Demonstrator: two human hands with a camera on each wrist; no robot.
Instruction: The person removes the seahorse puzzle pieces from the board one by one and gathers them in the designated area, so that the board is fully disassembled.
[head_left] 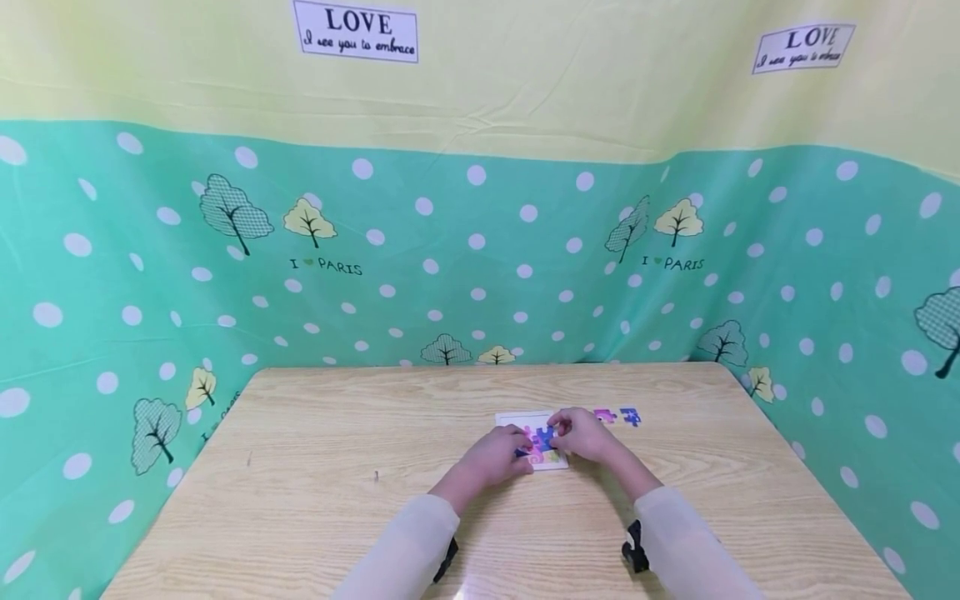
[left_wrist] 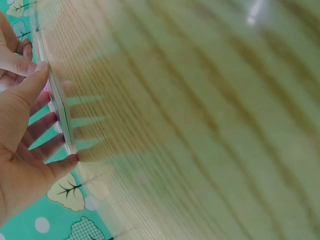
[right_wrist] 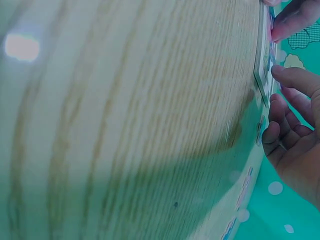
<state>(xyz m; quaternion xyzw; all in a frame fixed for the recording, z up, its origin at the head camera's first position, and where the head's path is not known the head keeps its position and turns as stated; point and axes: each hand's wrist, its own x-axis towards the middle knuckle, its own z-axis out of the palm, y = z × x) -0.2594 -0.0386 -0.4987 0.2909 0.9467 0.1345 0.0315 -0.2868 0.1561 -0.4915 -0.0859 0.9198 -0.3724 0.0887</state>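
A small white-framed jigsaw board (head_left: 557, 464) lies on the table with pink and blue printed pieces in it. The left hand (head_left: 495, 454) rests at the board's left side, fingers over its surface and thumb by its near edge. In the left wrist view this hand (left_wrist: 22, 125) has its fingers spread along the board's side (left_wrist: 62, 110). At the right half of the board, the right hand (head_left: 588, 435) holds a blue puzzle piece (head_left: 543, 439) between thumb and forefinger. Its other fingers curl loosely in the right wrist view, where the hand (right_wrist: 297, 125) partly hides the board.
Right of the board lie a loose pink puzzle piece (head_left: 603, 416) and a loose blue puzzle piece (head_left: 631, 417). The wooden table (head_left: 315, 492) meets a green dotted curtain (head_left: 480, 267) at its back and sides.
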